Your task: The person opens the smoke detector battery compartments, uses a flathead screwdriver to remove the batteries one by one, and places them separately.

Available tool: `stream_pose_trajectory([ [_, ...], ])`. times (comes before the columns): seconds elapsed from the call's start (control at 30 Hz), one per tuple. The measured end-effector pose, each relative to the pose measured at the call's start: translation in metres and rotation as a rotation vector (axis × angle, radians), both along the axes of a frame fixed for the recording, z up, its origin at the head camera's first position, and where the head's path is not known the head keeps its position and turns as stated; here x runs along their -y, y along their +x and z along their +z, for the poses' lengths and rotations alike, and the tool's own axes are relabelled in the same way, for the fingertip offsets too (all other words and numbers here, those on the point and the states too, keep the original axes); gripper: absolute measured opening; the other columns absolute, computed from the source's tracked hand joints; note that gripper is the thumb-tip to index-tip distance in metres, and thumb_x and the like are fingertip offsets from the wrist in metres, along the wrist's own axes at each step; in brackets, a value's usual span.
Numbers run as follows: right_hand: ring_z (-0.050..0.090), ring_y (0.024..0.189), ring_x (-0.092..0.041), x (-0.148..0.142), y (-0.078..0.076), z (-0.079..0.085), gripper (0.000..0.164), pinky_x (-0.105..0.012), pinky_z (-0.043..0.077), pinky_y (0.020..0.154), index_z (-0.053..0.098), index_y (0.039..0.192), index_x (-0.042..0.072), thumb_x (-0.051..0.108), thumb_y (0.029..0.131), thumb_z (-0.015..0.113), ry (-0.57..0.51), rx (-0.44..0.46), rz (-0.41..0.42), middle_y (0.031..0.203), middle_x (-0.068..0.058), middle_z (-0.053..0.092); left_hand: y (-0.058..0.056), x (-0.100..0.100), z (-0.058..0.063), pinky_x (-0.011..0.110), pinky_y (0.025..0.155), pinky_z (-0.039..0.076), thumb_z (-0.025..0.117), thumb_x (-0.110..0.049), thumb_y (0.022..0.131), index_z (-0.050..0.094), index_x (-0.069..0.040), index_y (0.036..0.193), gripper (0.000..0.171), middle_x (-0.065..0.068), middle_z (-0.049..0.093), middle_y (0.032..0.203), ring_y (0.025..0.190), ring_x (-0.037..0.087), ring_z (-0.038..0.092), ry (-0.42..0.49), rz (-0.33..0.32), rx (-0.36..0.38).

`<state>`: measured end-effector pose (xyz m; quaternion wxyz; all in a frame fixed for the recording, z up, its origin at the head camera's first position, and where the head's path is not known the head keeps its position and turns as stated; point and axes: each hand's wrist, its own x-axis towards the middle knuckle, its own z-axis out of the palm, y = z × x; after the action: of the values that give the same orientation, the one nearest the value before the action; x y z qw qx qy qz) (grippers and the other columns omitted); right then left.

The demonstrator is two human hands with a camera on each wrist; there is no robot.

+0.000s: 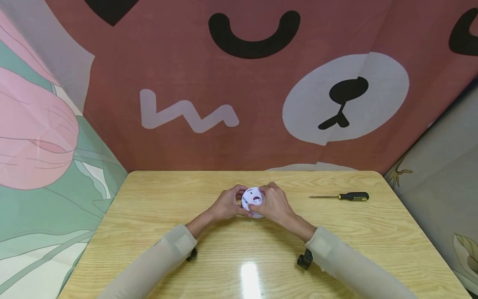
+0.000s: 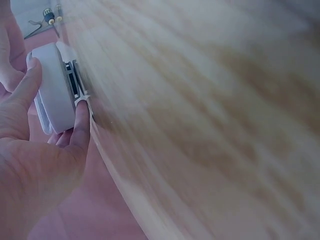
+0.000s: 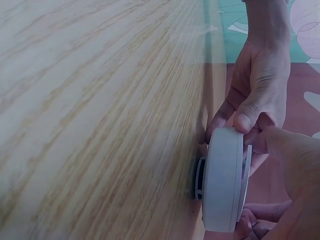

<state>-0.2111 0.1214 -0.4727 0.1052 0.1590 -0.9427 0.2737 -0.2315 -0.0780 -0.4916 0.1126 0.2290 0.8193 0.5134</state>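
Note:
A round white smoke detector [image 1: 251, 194] is between both hands, near the middle of the wooden table. Its vented side [image 3: 200, 179] faces down, close to the tabletop. On its upper side, a thin round plate [image 3: 246, 175] stands slightly apart from the body at one edge. My left hand [image 1: 225, 204] holds the body from the left, thumb on the near side and fingers around the far side. From the right, my right hand [image 1: 277, 203] grips the plate with thumb and fingers at its rim. Part of the upper face is hidden under the right hand.
A screwdriver [image 1: 352, 196] with a black and yellow handle lies on the table [image 1: 157, 195] to the right, its tip pointing left. Behind the table hangs a printed cloth [image 1: 179, 54]. Black wrist mounts [image 1: 305, 259] show under the sleeves.

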Motion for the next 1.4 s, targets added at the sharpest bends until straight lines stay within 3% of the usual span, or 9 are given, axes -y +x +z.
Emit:
stream_pose_trajectory([
  [0.63, 0.063, 0.09, -0.022, -0.018, 0.001, 0.009, 0.059, -0.038, 0.058, 0.076, 0.076, 0.111, -0.005, 0.029, 0.066, 0.095, -0.004, 0.008, 0.04, 0.102, -0.012, 0.069, -0.003, 0.002, -0.003, 0.037, 0.105, 0.055, 0.1, -0.008, 0.072, 0.057, 0.002, 0.14, 0.081, 0.018, 0.067, 0.138, 0.129, 0.034, 0.065, -0.021, -0.005, 0.001],
  [0.93, 0.058, 0.083, -0.017, -0.035, 0.005, 0.013, 0.059, -0.032, 0.053, 0.071, 0.076, 0.113, -0.004, 0.028, 0.066, 0.092, -0.01, 0.012, 0.053, 0.097, -0.009, 0.065, -0.003, 0.003, -0.002, 0.035, 0.105, 0.056, 0.098, -0.007, 0.073, 0.057, 0.004, 0.141, 0.08, 0.02, 0.066, 0.139, 0.131, 0.035, 0.063, -0.02, -0.014, 0.004],
  [1.4, 0.059, 0.087, -0.019, -0.069, 0.015, 0.013, 0.059, -0.034, 0.053, 0.074, 0.075, 0.114, -0.004, 0.023, 0.066, 0.096, 0.032, -0.017, 0.07, 0.096, -0.006, 0.065, -0.006, 0.005, -0.001, 0.04, 0.113, 0.05, 0.097, -0.009, 0.076, 0.057, 0.0, 0.144, 0.08, 0.016, 0.066, 0.142, 0.134, 0.033, 0.062, -0.034, -0.046, 0.036],
])
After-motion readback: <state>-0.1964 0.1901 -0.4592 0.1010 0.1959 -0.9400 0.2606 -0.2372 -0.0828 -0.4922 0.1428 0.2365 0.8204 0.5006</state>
